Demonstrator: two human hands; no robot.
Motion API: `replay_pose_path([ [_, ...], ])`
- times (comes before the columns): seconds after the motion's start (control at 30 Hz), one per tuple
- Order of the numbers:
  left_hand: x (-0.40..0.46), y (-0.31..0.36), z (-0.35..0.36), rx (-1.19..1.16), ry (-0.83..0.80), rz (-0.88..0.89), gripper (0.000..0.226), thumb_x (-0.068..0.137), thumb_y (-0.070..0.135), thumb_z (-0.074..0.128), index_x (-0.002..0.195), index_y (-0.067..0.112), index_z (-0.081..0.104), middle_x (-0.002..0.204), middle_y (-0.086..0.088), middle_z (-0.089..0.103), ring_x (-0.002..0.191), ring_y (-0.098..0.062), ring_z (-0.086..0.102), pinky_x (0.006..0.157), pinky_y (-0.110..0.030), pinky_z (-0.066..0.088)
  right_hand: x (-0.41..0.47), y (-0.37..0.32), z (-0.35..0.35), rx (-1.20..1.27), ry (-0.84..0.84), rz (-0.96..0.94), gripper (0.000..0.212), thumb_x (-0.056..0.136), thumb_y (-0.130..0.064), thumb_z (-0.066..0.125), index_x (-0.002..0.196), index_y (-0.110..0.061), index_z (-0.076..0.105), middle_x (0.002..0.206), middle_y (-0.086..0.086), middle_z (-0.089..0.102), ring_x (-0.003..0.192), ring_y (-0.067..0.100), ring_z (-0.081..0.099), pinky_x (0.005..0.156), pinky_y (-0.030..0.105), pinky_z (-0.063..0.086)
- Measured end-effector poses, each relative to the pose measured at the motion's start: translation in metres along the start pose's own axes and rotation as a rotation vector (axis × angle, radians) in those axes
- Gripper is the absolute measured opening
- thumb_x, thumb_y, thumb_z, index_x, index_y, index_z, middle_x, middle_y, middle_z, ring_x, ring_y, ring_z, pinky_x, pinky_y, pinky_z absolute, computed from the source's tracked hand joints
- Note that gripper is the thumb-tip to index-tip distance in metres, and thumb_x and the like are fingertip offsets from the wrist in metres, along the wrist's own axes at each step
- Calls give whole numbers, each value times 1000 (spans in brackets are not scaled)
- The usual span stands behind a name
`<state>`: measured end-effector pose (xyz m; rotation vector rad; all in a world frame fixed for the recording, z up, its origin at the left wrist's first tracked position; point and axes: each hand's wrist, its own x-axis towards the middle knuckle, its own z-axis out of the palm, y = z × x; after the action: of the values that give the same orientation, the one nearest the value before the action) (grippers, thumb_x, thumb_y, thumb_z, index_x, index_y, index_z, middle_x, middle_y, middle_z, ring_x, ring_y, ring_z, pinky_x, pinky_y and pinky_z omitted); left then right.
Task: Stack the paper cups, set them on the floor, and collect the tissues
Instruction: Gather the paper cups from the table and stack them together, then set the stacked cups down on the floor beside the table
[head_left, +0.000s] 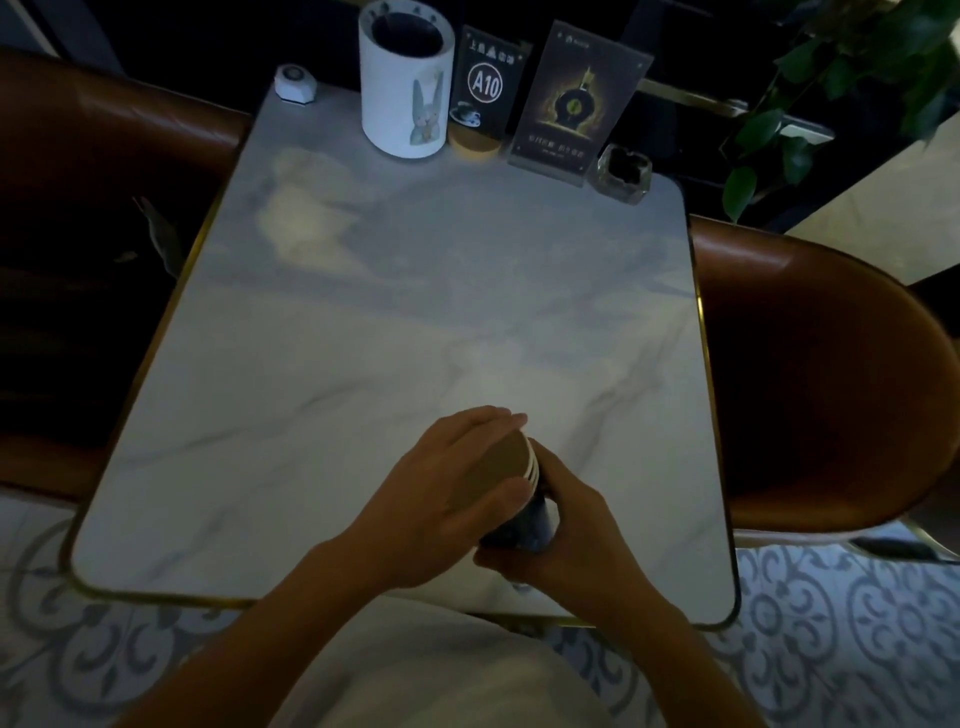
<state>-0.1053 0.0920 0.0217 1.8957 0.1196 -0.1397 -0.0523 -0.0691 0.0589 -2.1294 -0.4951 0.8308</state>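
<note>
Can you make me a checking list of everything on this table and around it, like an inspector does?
Surface: white marble-look table with a gold rim, mostly bare.
Job's things: stack of paper cups held over the near edge, several rims showing; no tissues seen on the table.
Clutter: along the far edge, a white canister with a rabbit picture, an A10 table sign, a dark menu card stand, a glass ashtray and a small white call button.
Grippers: left hand and right hand both clasp the stack.
Cables: nothing seen.
Surroundings: brown leather chairs on both sides, patterned floor tiles, a leafy plant at the far right.
</note>
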Motion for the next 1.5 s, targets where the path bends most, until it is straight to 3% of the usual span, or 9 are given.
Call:
replay_pose_path([
  [0.1,-5,-2,2,-87,33,-16,82,79,77,36,147,31,31,147,18,38,132,7,35,104,-3,30,-3,3,3,17,19,24,82,63,-26,87,129,-45,42,122,-32,53,109,-15,52,94,9,43],
  [0.2,-9,-1,2,-70,47,18,61,87,67,35,141,39,33,143,20,42,130,4,41,103,-10,35,-7,13,4,45,146,31,88,54,-29,91,121,-50,36,117,-35,48,104,-26,47,86,-3,38],
  [0.43,-16,-5,9,-147,-20,-22,70,82,71,43,143,42,26,145,21,41,129,4,45,103,-18,42,-18,29,9,141,244,62,89,52,-32,91,124,-42,39,123,-25,53,116,-10,51,92,6,44],
  [0.57,-14,-5,12,-147,-26,-45,74,80,72,46,145,48,19,136,45,34,125,13,44,98,-8,39,-22,34,13,193,262,94,89,54,-29,91,126,-39,39,127,-20,54,119,-4,52,96,14,46],
  [0.7,-9,-4,16,-128,-51,-56,76,80,73,44,146,48,17,139,37,38,125,6,47,101,-21,44,-24,37,10,256,304,108,88,55,-31,89,130,-31,41,129,-14,55,120,-1,53,96,20,49],
  [0.8,-4,2,18,-98,-97,-30,65,84,67,43,143,53,17,135,40,41,122,8,50,97,-10,43,-27,39,3,288,349,101,84,60,-19,89,124,-41,40,126,-22,54,118,-4,53,93,16,49],
  [0.9,0,7,23,-83,-138,-48,55,86,60,46,135,63,19,123,51,44,117,15,49,90,0,39,-29,39,-2,342,400,103,80,58,-29,84,124,-40,40,126,-21,54,117,-4,54,90,16,50],
  [1.13,11,12,52,-126,-280,-33,59,87,51,51,142,36,37,128,16,62,117,-2,59,95,-24,51,-52,48,-15,413,552,143,81,58,-32,84,127,-33,41,124,-21,56,115,-3,56,89,18,52],
  [1.5,17,45,136,42,-413,5,68,83,49,65,143,39,33,132,18,57,116,5,55,95,-19,48,-110,103,-72,575,754,137,69,65,-32,78,126,-20,48,111,-14,66,106,3,64,76,15,54],
])
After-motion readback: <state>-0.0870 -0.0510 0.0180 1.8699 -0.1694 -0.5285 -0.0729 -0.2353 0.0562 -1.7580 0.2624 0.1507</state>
